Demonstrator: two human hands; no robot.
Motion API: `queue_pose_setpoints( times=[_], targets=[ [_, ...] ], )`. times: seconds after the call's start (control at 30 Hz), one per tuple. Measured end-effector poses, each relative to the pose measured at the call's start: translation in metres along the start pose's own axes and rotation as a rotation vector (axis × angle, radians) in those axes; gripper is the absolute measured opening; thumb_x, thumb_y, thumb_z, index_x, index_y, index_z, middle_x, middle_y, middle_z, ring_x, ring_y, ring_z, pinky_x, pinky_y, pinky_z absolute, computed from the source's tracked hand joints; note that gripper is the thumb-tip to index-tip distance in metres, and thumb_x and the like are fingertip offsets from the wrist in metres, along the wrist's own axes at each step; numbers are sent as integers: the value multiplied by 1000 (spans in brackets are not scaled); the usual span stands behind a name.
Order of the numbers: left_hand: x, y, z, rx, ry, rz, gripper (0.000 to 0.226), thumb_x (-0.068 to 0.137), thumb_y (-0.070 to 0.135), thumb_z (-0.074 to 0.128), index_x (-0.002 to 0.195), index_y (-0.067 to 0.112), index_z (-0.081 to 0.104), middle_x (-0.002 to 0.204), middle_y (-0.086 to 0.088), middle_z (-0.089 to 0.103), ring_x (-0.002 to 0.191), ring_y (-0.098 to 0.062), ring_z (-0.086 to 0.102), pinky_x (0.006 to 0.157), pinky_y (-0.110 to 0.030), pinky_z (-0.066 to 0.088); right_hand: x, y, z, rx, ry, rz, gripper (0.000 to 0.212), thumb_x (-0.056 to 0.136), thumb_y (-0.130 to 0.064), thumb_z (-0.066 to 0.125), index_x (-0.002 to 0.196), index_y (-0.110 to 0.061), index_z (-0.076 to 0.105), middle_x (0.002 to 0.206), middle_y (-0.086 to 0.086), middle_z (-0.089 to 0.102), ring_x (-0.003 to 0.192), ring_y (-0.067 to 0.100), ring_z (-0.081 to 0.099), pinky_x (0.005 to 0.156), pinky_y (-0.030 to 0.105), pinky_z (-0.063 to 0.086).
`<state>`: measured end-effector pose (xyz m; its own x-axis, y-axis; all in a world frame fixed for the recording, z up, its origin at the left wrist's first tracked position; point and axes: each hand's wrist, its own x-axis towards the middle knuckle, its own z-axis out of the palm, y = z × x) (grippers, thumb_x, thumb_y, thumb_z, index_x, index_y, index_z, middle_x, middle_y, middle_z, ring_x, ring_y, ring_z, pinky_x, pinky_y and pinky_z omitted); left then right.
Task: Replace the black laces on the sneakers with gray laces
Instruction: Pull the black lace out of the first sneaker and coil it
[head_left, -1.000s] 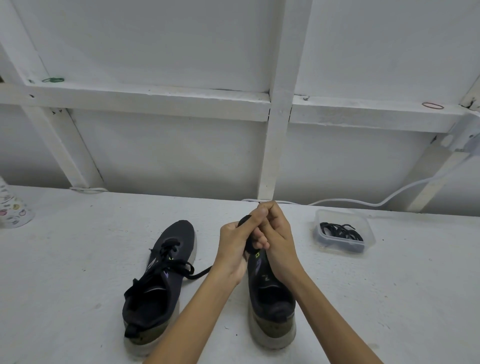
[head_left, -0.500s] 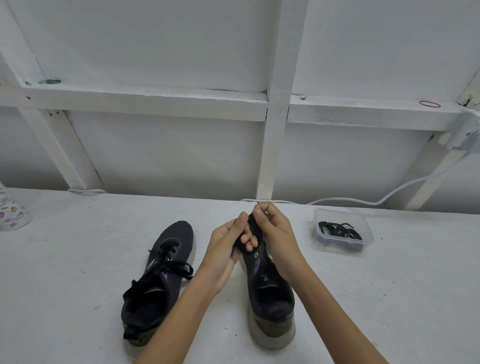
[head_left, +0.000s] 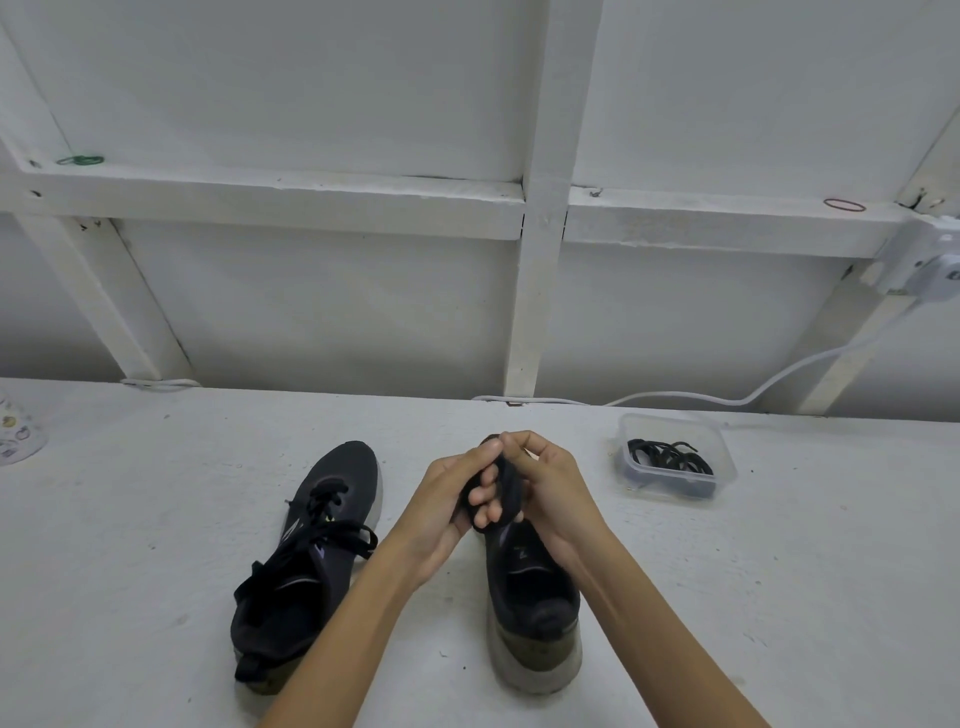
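Note:
Two black sneakers stand side by side on the white table (head_left: 156, 545). The left sneaker (head_left: 306, 561) still carries a black lace, loosely tied. The right sneaker (head_left: 530, 587) shows no lace in its visible part; its toe is hidden behind my hands. Above that toe, my left hand (head_left: 447, 509) and my right hand (head_left: 550, 488) together hold a bundled black lace (head_left: 501, 488), fingers curled round it. A clear plastic tub (head_left: 675, 457) at the right holds dark laces.
A white cable (head_left: 675, 397) runs along the table's back edge to a white device (head_left: 930, 265) on the wall frame. A patterned cup (head_left: 18, 436) stands at the far left edge. White wooden wall beams rise behind the table.
The loose lace tail that hung from my left hand toward the left sneaker has been gathered into the bundle. Both hands stay over the right sneaker's toe, fingers shifting round the lace.

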<state>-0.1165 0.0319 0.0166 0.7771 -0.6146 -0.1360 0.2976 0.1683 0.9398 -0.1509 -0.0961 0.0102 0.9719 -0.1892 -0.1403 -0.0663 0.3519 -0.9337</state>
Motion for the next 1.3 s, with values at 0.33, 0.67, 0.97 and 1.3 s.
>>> queue_pose_setpoints(
  times=[0.33, 0.67, 0.97, 1.3],
  targets=[
    [-4, 2, 0, 110, 58, -72, 44, 97, 32, 48, 57, 16, 40, 51, -1, 29, 44, -17, 47, 47, -20, 38, -1, 3, -2, -187, 67, -106, 9, 89, -22, 70, 96, -16, 70, 89, 22, 68, 74, 41, 61, 57, 38, 45],
    [-4, 9, -2, 112, 9, -122, 35, 99, 30, 43, 81, 12, 65, 56, 0, 34, 54, -19, 47, 60, -25, 45, -15, -21, -19, -372, -211, -214, 25, 87, -1, 68, 112, -4, 71, 90, 10, 76, 84, 22, 73, 80, 24, 53],
    [-4, 6, -1, 139, -6, -182, 35, 96, 34, 48, 69, 12, 48, 59, -1, 40, 59, -18, 52, 68, -25, 47, -17, -31, -29, -632, -269, -230, 29, 80, 0, 76, 105, -15, 76, 94, -6, 69, 85, 9, 70, 77, 19, 51],
    [-4, 7, -1, 123, 10, -124, 44, 97, 33, 49, 56, 16, 50, 58, -2, 41, 62, -18, 53, 68, -25, 49, -15, -11, -21, -569, -72, -341, 29, 82, 6, 65, 101, -12, 76, 82, 4, 76, 79, 20, 74, 80, 30, 58]
  ],
)
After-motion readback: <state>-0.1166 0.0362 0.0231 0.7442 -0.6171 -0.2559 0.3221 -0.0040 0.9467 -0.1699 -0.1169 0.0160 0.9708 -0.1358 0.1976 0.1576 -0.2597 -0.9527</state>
